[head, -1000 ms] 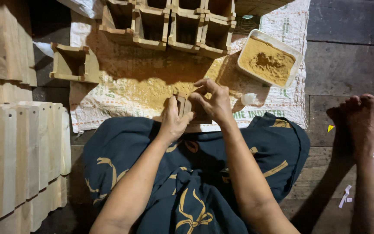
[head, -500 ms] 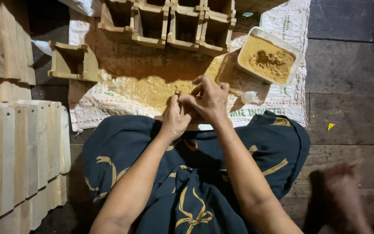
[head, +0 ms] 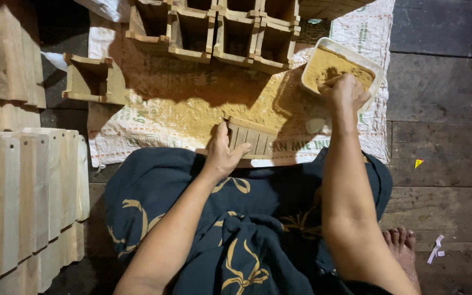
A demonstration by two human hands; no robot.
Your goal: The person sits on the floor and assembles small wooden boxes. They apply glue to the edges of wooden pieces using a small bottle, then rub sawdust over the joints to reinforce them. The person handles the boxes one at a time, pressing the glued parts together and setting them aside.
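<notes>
Left hand [head: 222, 158] gripping small slatted wooden piece [head: 251, 136] at its left end, thumb up along the edge, fingers curled round the near side; grip closed on the piece, holding it flat on printed woven sack [head: 137, 136] spread over plank floor [head: 443, 131]. Right hand [head: 345, 92] reached out into white rectangular tub [head: 375, 70] of yellow-brown sawdust paste [head: 323, 64], fingertips bunched and dipped into the filler; cannot tell whether anything is pinched between them.

Judged step: taking filler for the slatted piece. To do it well: scoop small amounts on fingertips only, carry low across the sack, keep piece pinned steady with left hand so it does not skid on the loose powder [head: 214, 109] already spilled around it, press filler into slat gaps, wipe excess off along the grain.

Slatted piece directly under and just right of left hand, touching it; well apart from right hand, down and left of the tub. Tub at far right corner of sack, right hand inside it.

Around: row of open wooden boxes [head: 230, 33] at far edge of sack, one separate box [head: 91, 79] at left, stacks of pale wooden slats [head: 23, 191] along left side, dark patterned cloth [head: 247, 218] over lap, bare foot [head: 402, 246] lower right
</notes>
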